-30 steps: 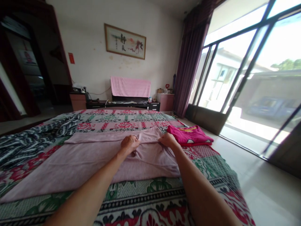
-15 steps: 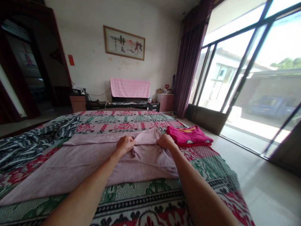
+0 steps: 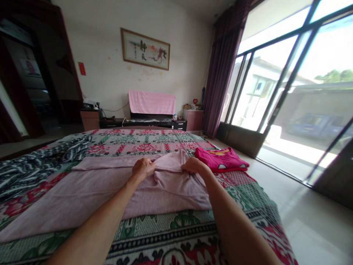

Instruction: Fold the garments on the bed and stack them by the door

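Note:
A pale pink garment (image 3: 91,191) lies spread over a patterned bedspread (image 3: 154,235), its far edge folded over in a long strip. My left hand (image 3: 143,168) is closed on that folded strip near the garment's middle. At the strip's right end, my right hand (image 3: 193,165) pinches a corner of the fabric. Between the two hands the cloth forms a smooth, slightly raised flap, with creases running below it. Just beyond my right hand sits a folded bright pink garment (image 3: 223,158) with a yellow stripe.
A rumpled black-and-white patterned cloth (image 3: 41,165) lies on the left of the bed. Past the far edge stands a low cabinet (image 3: 179,125) with a pink towel (image 3: 151,101) draped over a screen. Glass doors (image 3: 275,92) and tiled floor (image 3: 311,221) are on the right.
Both hands have shifted slightly toward me and to the left, still gripping the pale pink garment. The flap between them has been drawn a little nearer and looks flatter.

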Action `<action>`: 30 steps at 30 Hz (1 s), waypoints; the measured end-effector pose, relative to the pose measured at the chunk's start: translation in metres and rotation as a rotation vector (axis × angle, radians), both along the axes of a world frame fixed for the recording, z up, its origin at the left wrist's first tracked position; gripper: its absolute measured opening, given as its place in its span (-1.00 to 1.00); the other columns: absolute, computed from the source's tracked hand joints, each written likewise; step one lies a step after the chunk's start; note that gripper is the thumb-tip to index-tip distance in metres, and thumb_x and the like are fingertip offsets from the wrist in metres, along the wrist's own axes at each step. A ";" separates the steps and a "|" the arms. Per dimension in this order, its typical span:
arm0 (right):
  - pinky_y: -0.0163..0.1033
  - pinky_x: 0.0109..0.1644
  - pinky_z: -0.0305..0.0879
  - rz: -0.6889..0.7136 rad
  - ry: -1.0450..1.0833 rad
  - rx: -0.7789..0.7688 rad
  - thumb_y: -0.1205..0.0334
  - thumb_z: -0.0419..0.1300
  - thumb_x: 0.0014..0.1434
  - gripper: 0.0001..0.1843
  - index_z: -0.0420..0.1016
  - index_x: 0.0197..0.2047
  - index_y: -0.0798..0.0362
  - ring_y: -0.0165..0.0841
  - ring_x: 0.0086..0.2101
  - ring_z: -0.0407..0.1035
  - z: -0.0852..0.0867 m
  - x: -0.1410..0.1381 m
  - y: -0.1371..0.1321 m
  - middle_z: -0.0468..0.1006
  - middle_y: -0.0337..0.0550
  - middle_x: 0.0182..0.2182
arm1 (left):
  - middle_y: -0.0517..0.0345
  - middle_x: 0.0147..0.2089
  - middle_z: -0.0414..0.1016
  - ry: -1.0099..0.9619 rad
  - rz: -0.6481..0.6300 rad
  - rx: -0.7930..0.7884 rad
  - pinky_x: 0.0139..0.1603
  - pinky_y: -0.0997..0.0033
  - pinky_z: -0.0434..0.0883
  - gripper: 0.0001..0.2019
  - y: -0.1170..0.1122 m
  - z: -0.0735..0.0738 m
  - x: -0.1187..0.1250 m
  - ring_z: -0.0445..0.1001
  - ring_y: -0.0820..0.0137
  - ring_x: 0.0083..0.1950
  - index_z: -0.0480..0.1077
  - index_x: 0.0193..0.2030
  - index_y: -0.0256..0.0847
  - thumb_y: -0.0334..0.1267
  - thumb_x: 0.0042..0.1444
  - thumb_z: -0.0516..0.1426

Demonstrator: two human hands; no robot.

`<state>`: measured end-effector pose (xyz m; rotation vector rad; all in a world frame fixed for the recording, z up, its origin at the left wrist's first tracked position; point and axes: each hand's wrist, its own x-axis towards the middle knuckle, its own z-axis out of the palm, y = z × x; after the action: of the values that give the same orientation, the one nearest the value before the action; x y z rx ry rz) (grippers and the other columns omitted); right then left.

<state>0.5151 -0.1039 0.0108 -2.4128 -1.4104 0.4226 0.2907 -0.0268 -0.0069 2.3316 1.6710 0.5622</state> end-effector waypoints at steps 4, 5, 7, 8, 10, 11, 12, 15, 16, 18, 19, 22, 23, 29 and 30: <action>-0.36 -0.39 0.34 -0.089 0.017 0.151 0.29 0.14 0.07 -0.79 0.60 -0.39 0.16 -0.35 -0.46 0.47 0.004 0.012 -0.002 0.58 -0.03 -0.52 | -0.06 -0.11 0.57 -0.053 -0.132 0.262 -0.06 0.30 0.38 -0.73 -0.001 -0.009 0.004 0.50 0.19 -0.06 0.54 -0.21 -0.19 -0.27 0.02 0.05; -0.38 -0.38 0.34 -0.119 0.008 0.197 0.31 0.12 0.08 -0.78 0.61 -0.33 0.15 -0.36 -0.43 0.48 0.005 0.016 -0.001 0.59 -0.05 -0.48 | -0.06 -0.06 0.55 -0.081 -0.215 0.327 0.01 0.30 0.37 -0.73 -0.001 -0.011 0.006 0.48 0.21 -0.02 0.53 -0.17 -0.20 -0.27 0.03 0.07; -0.42 -0.37 0.32 -0.158 -0.002 0.307 0.36 0.11 0.06 -0.74 0.61 -0.24 0.13 -0.38 -0.39 0.49 0.009 0.026 0.003 0.60 -0.10 -0.46 | -0.02 -0.01 0.53 -0.131 -0.404 0.385 0.10 0.31 0.33 -0.73 -0.001 -0.014 0.010 0.45 0.24 0.03 0.53 -0.15 -0.20 -0.25 0.03 0.10; -0.43 -0.36 0.32 -0.168 -0.007 0.355 0.38 0.11 0.05 -0.71 0.60 -0.19 0.13 -0.38 -0.38 0.49 0.012 0.030 0.006 0.60 -0.12 -0.46 | 0.00 -0.01 0.54 -0.141 -0.488 0.380 0.12 0.31 0.32 -0.75 -0.001 -0.016 0.011 0.45 0.26 0.03 0.53 -0.16 -0.19 -0.24 0.03 0.12; -0.44 -0.33 0.33 -0.156 -0.031 0.407 0.39 0.12 0.04 -0.65 0.58 -0.11 0.12 -0.39 -0.37 0.50 0.019 0.039 0.013 0.60 -0.15 -0.45 | 0.05 -0.06 0.56 -0.123 -0.611 0.330 0.11 0.32 0.33 -0.77 -0.001 -0.018 0.013 0.46 0.27 0.01 0.54 -0.20 -0.17 -0.20 0.02 0.16; -0.43 -0.31 0.34 -0.142 -0.049 0.403 0.39 0.11 0.05 -0.63 0.57 -0.07 0.12 -0.40 -0.36 0.50 0.022 0.042 0.017 0.61 -0.15 -0.42 | 0.07 -0.09 0.57 -0.104 -0.644 0.298 0.09 0.33 0.34 -0.78 -0.001 -0.019 0.013 0.46 0.27 -0.01 0.55 -0.22 -0.17 -0.18 0.02 0.17; -0.42 -0.28 0.34 -0.127 -0.064 0.388 0.39 0.10 0.06 -0.61 0.56 -0.05 0.11 -0.40 -0.34 0.50 0.025 0.044 0.021 0.62 -0.14 -0.38 | 0.09 -0.13 0.58 -0.087 -0.664 0.270 0.08 0.34 0.33 -0.79 -0.001 -0.020 0.014 0.46 0.27 -0.04 0.55 -0.23 -0.16 -0.16 0.02 0.17; -0.39 -0.21 0.35 -0.090 -0.099 0.321 0.39 0.10 0.07 -0.65 0.57 -0.08 0.10 -0.36 -0.26 0.50 0.028 0.043 0.030 0.63 -0.12 -0.30 | 0.11 -0.17 0.59 -0.065 -0.653 0.231 0.07 0.34 0.30 -0.81 -0.001 -0.023 0.015 0.46 0.29 -0.07 0.55 -0.25 -0.15 -0.17 0.07 0.15; -0.38 -0.19 0.35 -0.085 -0.104 0.297 0.39 0.11 0.06 -0.68 0.59 -0.13 0.10 -0.34 -0.24 0.50 0.026 0.041 0.033 0.63 -0.11 -0.29 | 0.10 -0.17 0.59 -0.068 -0.634 0.225 0.08 0.34 0.29 -0.81 -0.001 -0.024 0.016 0.46 0.29 -0.07 0.55 -0.26 -0.15 -0.19 0.09 0.13; -0.36 -0.17 0.34 -0.075 -0.114 0.242 0.38 0.14 0.06 -0.74 0.60 -0.20 0.11 -0.29 -0.19 0.50 0.018 0.034 0.035 0.63 -0.06 -0.28 | 0.08 -0.17 0.58 -0.080 -0.597 0.222 0.08 0.33 0.28 -0.81 -0.002 -0.025 0.017 0.45 0.28 -0.06 0.54 -0.28 -0.16 -0.21 0.12 0.10; -0.34 -0.16 0.34 -0.075 -0.118 0.218 0.36 0.14 0.07 -0.75 0.60 -0.21 0.12 -0.26 -0.17 0.49 0.012 0.031 0.036 0.63 -0.03 -0.26 | 0.08 -0.16 0.58 -0.087 -0.577 0.224 0.08 0.32 0.28 -0.81 -0.003 -0.026 0.018 0.44 0.28 -0.06 0.54 -0.28 -0.17 -0.23 0.13 0.09; -0.28 -0.11 0.34 -0.096 -0.127 0.177 0.23 0.10 0.17 -0.71 0.56 -0.12 0.13 -0.19 -0.09 0.46 -0.003 0.024 0.038 0.59 0.08 -0.15 | 0.07 -0.13 0.58 -0.099 -0.550 0.234 0.08 0.31 0.28 -0.82 -0.004 -0.027 0.020 0.44 0.28 -0.04 0.54 -0.26 -0.17 -0.28 0.12 0.09; -0.26 -0.09 0.33 -0.109 -0.130 0.174 0.18 0.07 0.21 -0.67 0.54 -0.09 0.14 -0.18 -0.06 0.45 -0.007 0.023 0.038 0.58 0.11 -0.11 | 0.07 -0.12 0.58 -0.103 -0.552 0.234 0.08 0.31 0.27 -0.82 -0.005 -0.027 0.020 0.44 0.28 -0.04 0.54 -0.26 -0.18 -0.30 0.12 0.09; -0.25 0.02 0.27 -0.165 -0.173 0.253 0.15 0.01 0.25 -0.61 0.47 0.04 0.15 -0.20 0.01 0.39 -0.017 0.025 0.042 0.52 0.11 -0.03 | 0.08 -0.15 0.58 -0.200 -0.454 0.158 0.02 0.38 0.30 -0.81 0.001 -0.027 0.023 0.47 0.32 -0.07 0.54 -0.31 -0.19 -0.37 0.08 0.07; -0.27 0.04 0.25 -0.153 -0.185 0.296 0.21 0.01 0.24 -0.62 0.47 0.04 0.12 -0.23 0.01 0.38 -0.018 0.025 0.043 0.51 0.07 -0.02 | 0.09 -0.17 0.59 -0.247 -0.399 0.111 -0.03 0.40 0.32 -0.80 0.003 -0.027 0.023 0.48 0.33 -0.10 0.53 -0.28 -0.18 -0.34 0.09 0.06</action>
<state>0.5403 -0.0612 -0.0071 -2.3375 -1.2448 -0.0460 0.3134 -0.0241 -0.0336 2.4581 1.0549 0.8308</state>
